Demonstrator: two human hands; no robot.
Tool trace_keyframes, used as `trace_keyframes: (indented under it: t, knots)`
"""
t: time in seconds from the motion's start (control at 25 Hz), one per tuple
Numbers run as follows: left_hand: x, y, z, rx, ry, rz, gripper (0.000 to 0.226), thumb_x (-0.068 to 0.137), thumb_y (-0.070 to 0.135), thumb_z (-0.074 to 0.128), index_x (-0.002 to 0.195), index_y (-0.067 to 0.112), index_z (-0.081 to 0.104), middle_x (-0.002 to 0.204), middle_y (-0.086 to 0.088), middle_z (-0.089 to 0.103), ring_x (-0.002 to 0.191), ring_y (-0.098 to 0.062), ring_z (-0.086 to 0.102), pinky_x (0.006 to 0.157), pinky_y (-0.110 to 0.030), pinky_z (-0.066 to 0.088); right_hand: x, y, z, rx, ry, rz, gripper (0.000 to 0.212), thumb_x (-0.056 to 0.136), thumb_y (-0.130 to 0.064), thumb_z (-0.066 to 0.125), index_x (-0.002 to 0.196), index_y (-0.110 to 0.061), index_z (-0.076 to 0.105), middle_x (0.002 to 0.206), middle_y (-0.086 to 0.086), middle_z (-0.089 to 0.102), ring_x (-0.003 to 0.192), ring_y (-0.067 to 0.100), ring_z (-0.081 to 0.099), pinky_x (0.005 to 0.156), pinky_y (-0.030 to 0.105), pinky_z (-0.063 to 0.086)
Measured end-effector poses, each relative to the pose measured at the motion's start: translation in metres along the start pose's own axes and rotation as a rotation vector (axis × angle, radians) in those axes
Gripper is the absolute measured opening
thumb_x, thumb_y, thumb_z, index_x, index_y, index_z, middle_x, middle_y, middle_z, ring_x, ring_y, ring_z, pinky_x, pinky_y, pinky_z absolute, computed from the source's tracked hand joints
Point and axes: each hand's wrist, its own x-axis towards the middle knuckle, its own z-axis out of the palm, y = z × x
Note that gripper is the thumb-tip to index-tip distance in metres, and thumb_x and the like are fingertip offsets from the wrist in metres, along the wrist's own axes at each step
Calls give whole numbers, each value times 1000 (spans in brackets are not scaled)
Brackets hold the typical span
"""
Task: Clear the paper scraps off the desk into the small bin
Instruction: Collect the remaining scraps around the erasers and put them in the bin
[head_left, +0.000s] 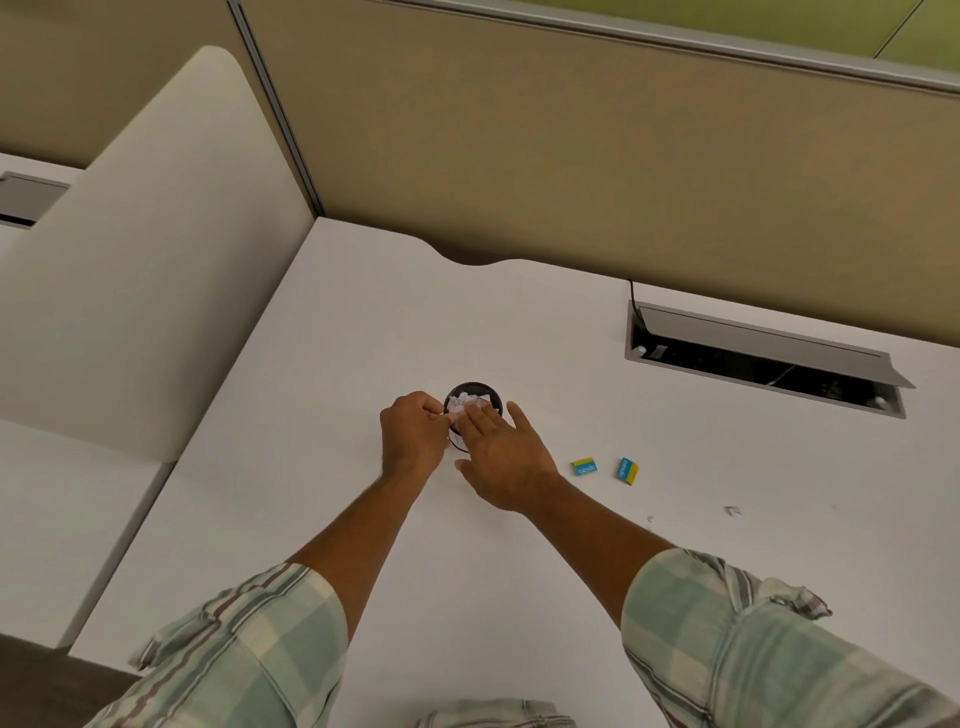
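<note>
Both hands at the small bin (474, 391).
Your left hand (413, 434) pinches a paper scrap (448, 414) at its rim; your right hand (506, 457), fingers flat and spread, presses the crumpled paper (467, 401) inside.

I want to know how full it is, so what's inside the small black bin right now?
The small bin holds crumpled white paper up near its rim. The right hand lies flat over its near side, the left hand pinches at its edge, so anything deeper is hidden.
</note>
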Motion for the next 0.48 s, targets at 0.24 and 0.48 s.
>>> trace_keyframes:
  t: [0.24,0.48]
  knots:
    - [-27,3,2,108,90,82,7,89,14,72,96,16,73,98,-2,75,85,-16,69,67,-20,54,-31,14,-5,53,141,23,60,104,-43,38,156,-14,29,166,8,27,152,23,28,123,46,20]
    - [-86,-4,16,204,165,239,21,91,20,70,112,21,66,117,0,65,112,-21,60,85,-33,53,-87,41,13,151,151,108,60,103,-43,39,156,-16,30,167,5,22,153,23,25,122,42,21]
